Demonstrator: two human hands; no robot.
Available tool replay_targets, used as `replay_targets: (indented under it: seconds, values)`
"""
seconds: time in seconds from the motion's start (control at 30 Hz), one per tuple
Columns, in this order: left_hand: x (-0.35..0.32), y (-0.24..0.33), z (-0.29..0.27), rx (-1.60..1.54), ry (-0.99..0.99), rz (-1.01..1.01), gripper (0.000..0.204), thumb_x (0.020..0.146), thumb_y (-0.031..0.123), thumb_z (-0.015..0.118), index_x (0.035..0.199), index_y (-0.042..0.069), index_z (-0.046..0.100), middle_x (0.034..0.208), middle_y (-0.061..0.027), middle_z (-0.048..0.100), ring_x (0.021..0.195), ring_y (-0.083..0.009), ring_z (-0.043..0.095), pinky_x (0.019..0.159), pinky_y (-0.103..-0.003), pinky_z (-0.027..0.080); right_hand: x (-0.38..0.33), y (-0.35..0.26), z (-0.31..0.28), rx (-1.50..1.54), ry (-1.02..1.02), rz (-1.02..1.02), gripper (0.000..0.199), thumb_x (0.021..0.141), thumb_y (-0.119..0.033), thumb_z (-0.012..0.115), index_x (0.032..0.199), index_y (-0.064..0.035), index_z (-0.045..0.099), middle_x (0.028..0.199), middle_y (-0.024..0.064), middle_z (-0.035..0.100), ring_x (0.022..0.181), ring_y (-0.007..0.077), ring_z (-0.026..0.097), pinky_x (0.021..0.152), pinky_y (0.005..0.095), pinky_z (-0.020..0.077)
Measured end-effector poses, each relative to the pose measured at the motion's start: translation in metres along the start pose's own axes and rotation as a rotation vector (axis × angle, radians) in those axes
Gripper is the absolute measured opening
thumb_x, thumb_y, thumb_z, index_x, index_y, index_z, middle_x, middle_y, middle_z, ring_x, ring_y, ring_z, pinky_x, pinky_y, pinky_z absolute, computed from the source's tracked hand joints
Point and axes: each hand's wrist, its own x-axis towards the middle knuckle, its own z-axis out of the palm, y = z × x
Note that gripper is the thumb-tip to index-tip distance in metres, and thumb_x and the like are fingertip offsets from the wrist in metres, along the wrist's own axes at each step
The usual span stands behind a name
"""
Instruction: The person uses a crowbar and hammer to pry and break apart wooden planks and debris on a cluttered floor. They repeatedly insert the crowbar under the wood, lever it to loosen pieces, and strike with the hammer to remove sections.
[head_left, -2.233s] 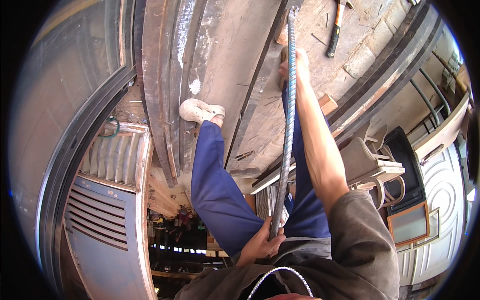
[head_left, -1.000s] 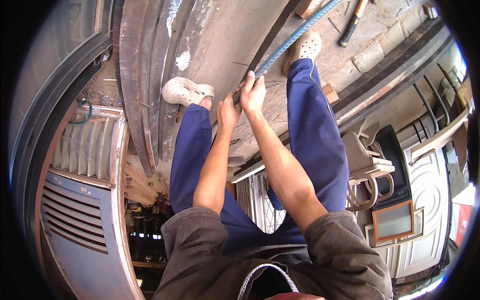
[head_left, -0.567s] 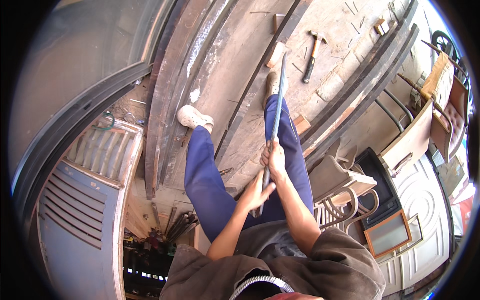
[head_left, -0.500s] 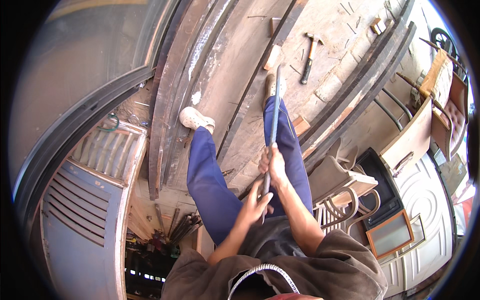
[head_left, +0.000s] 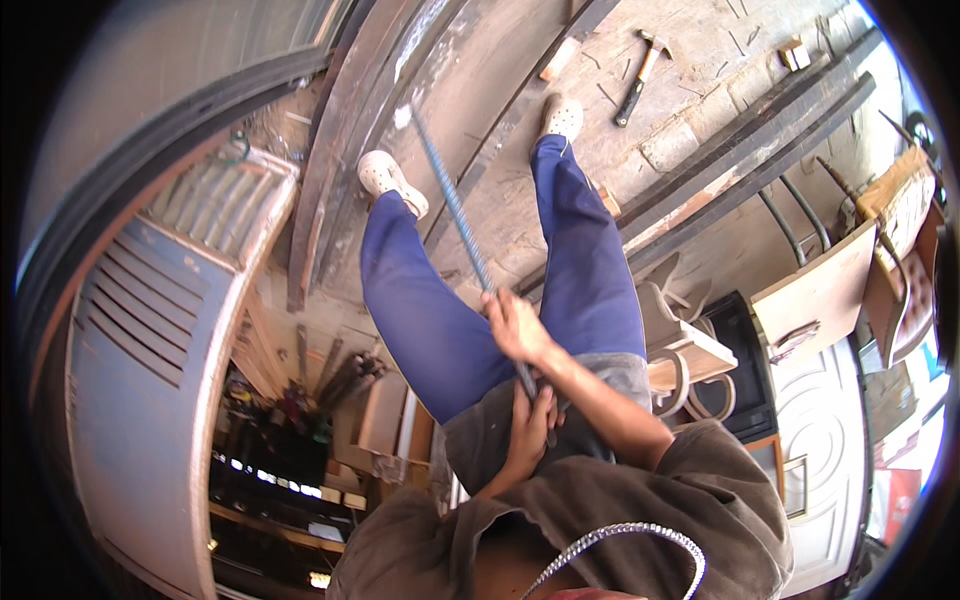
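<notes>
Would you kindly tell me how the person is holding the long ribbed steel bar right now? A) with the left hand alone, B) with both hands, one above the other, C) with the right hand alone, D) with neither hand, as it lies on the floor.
B: the right hand grips the long ribbed steel bar higher up, and the left hand closes round its lower end near the waist.

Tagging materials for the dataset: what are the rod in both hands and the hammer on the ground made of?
The rod looks like steel rebar: grey-blue, ribbed along its length, dull finish. The right hand and left hand both grip its near end. The hammer seems to have a light wooden handle and a dark metal head, though it is too small to be sure.
</notes>
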Motion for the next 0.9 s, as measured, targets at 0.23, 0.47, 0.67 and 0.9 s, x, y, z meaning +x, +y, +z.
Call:
replay_targets:
  seconds: [0.23, 0.47, 0.67, 0.9]
  values:
    - [0.026, -0.019, 0.027, -0.310, -0.064, -0.053, 0.010, 0.097, 0.018, 0.049, 0.103, 0.010, 0.046, 0.065, 0.0057, 0.035, 0.049, -0.0029, 0.032, 0.046, -0.021, 0.032, 0.006, -0.005, -0.046, -0.136, 0.047, 0.239, 0.042, 0.097, -0.033, 0.040, 0.091, 0.0068, 0.050, 0.079, 0.0352, 0.059, 0.083, 0.0510, 0.059, 0.074, 0.0531, 0.0475]
    - [0.041, -0.018, 0.009, -0.646, -0.159, -0.234, 0.012, 0.097, 0.024, 0.052, 0.097, 0.013, 0.047, 0.065, 0.0065, 0.035, 0.046, -0.0025, 0.031, 0.044, -0.021, 0.035, 0.026, 0.067, -0.042, -0.196, 0.049, 0.409, 0.046, 0.094, -0.041, 0.049, 0.085, 0.0029, 0.057, 0.059, 0.0096, 0.056, 0.058, 0.0183, 0.060, 0.052, 0.0353, 0.0471]
    - [0.054, -0.082, -0.020, -0.761, -0.277, -0.147, 0.015, 0.098, 0.026, 0.051, 0.094, 0.013, 0.045, 0.064, 0.0069, 0.034, 0.045, -0.0015, 0.033, 0.043, -0.024, 0.044, 0.169, 0.155, -0.151, -0.553, 0.400, 0.100, 0.064, 0.083, -0.051, 0.063, 0.116, 0.0021, 0.049, 0.088, 0.0218, 0.062, 0.081, 0.0285, 0.066, 0.053, 0.0343, 0.0553]
    - [0.091, -0.134, -0.056, -1.070, -0.176, -0.259, 0.021, 0.098, 0.031, 0.051, 0.094, 0.011, 0.044, 0.063, 0.0064, 0.034, 0.044, -0.0025, 0.032, 0.041, -0.024, 0.043, 0.404, 0.071, -0.239, -0.214, 0.256, 0.362, 0.081, 0.081, -0.066, 0.055, 0.143, -0.0192, 0.032, 0.140, 0.0072, 0.038, 0.120, 0.0295, 0.045, 0.090, 0.0557, 0.0442]
